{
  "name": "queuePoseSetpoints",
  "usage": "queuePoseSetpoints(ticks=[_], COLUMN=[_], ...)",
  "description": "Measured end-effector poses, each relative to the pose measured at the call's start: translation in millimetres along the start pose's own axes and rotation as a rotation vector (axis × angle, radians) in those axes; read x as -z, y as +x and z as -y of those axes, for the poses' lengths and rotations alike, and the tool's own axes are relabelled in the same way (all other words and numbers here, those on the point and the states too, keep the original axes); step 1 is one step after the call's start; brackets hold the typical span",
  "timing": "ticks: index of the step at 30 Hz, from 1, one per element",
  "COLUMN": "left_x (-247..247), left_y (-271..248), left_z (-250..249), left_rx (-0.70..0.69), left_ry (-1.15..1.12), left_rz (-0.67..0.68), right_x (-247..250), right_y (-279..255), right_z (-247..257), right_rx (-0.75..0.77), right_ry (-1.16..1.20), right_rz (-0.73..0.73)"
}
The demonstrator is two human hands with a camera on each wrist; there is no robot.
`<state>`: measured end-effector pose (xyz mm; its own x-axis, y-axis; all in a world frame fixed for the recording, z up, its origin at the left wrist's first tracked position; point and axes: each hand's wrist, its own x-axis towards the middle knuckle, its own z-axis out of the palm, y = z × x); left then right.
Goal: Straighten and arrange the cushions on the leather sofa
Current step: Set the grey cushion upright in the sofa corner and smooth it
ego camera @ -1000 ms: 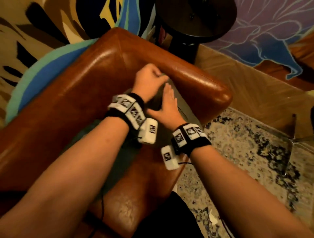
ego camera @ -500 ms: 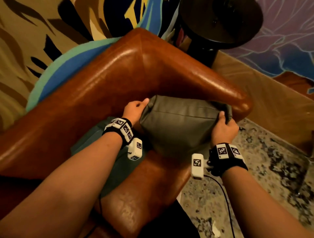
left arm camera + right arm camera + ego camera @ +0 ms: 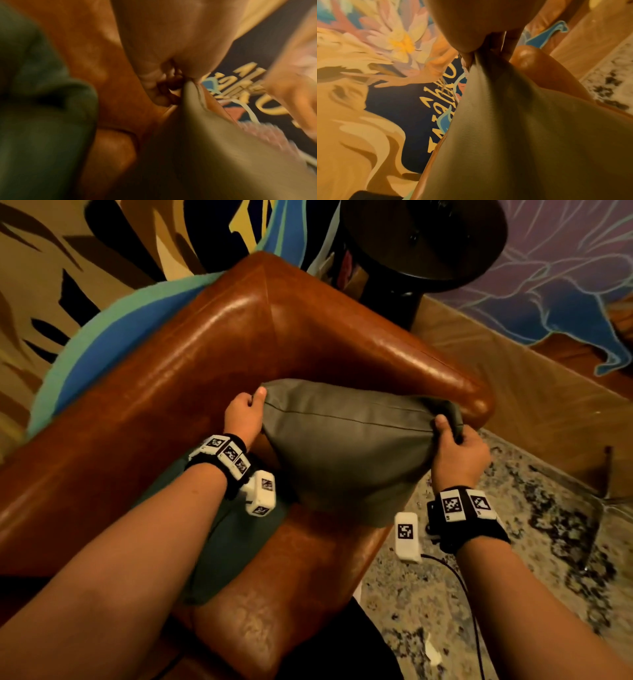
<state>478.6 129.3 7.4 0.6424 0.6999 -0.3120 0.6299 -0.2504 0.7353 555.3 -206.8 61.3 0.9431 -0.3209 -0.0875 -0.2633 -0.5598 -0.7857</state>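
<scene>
A grey-olive leather cushion (image 3: 346,446) hangs upright over the corner seat of the brown leather sofa (image 3: 191,378). My left hand (image 3: 245,414) pinches its top left corner, seen close in the left wrist view as cushion (image 3: 214,142) under the left hand (image 3: 171,86). My right hand (image 3: 455,443) grips the bunched top right corner beside the armrest; the right wrist view shows the cushion (image 3: 522,135) running down from the right hand (image 3: 481,50). A dark teal cushion (image 3: 226,546) lies flat on the seat under my left forearm, also the teal cushion (image 3: 39,121).
A round dark side table (image 3: 424,237) stands just behind the sofa's corner. A painted mural wall (image 3: 102,251) runs behind the backrest. A speckled rug (image 3: 513,559) covers the floor on the right, with a wooden skirting (image 3: 534,392) beyond it.
My hands moved apart from the cushion's middle to its two top corners. The cushion now stands taller and stretched between them, lifted off the seat corner.
</scene>
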Motion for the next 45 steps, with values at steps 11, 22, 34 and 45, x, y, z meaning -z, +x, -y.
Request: queuePoseSetpoints(ticks=[11, 22, 34, 45], left_x=[20.5, 31.6, 19.6, 32.8], left_y=[-19.6, 37.0, 66.0, 82.6], left_z=[-73.9, -1.6, 4.5, -2.4], left_rx=[-0.444, -0.049, 0.081, 0.142], left_ry=[0.118, 0.369, 0.010, -0.085], left_rz=[0.263, 0.129, -0.047, -0.054], right_x=[-28.2, -87.4, -21.2, -17.7], right_y=[-38.4, -41.2, 1.7, 1.3], right_z=[102.9, -15.0, -86.3, -74.8], right_rx=[0.259, 0.314, 0.338, 0.484], right_ry=[0.178, -0.583, -0.378, -0.291], right_rz=[0.118, 0.590, 0.544, 0.303])
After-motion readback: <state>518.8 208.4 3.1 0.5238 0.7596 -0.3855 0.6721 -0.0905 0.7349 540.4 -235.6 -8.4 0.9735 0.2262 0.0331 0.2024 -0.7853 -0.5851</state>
